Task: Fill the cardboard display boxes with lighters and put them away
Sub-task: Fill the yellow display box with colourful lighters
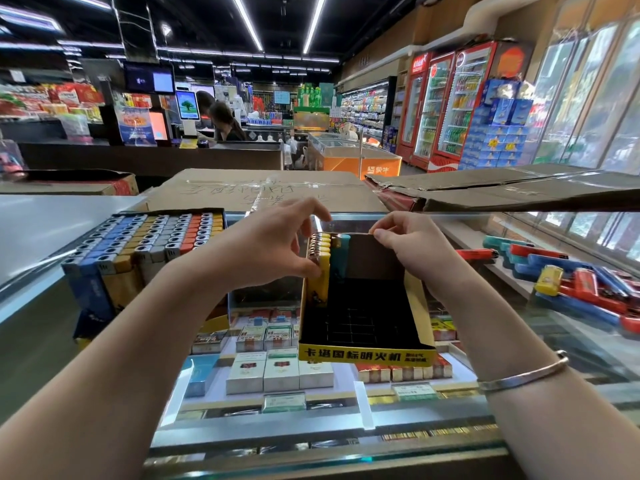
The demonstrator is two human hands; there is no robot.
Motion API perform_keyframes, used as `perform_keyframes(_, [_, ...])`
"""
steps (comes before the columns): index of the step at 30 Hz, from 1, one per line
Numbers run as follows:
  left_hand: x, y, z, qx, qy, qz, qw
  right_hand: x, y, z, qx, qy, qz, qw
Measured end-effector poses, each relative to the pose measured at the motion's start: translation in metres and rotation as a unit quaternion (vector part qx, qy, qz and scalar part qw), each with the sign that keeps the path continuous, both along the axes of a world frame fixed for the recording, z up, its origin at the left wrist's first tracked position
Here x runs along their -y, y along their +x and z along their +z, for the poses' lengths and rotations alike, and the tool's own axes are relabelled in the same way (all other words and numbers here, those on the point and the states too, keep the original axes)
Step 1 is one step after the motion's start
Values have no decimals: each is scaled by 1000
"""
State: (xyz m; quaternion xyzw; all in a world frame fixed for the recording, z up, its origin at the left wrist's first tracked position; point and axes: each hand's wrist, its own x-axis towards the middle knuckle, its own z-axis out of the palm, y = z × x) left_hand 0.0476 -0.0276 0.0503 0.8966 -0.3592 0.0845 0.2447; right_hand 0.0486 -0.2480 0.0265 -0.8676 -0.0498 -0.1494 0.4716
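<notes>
Your left hand (pixel 273 244) has its fingers curled round the row of yellow lighters (pixel 321 258), thumb pressing their near side, at the left edge of the display box (pixel 367 353). Your right hand (pixel 412 247) pinches the box's back wall narrowly. The box sits on the glass counter (pixel 519 341); a teal lighter (pixel 344 251) stands just beside the yellow ones.

Bright, even shop light comes from long ceiling strip lights (pixel 313 24) overhead. Daylight enters through the windows (pixel 595 98) on the right. The glass surface (pixel 519 327) carries pale reflections and glare. Wide-angle distortion bends lines at the edges; the far shelves look soft, and shadows are faint.
</notes>
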Motion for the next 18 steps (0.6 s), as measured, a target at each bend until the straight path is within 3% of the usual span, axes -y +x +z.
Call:
perform_keyframes(7, [20,10,-27,-194,-46,16,980,6,2,-1,14,3,-26,1000])
perform_keyframes(12, [36,10,-40,-224,-121,2,967,24,8,3,90,18,-136,987])
perform_keyframes(15, [41,11,-45,-208,-137,7,969,51,17,1,87,-109,-227,964])
perform_keyframes(18, [43,12,-50,-192,-145,15,971,85,24,-11,-30,-241,-257,935])
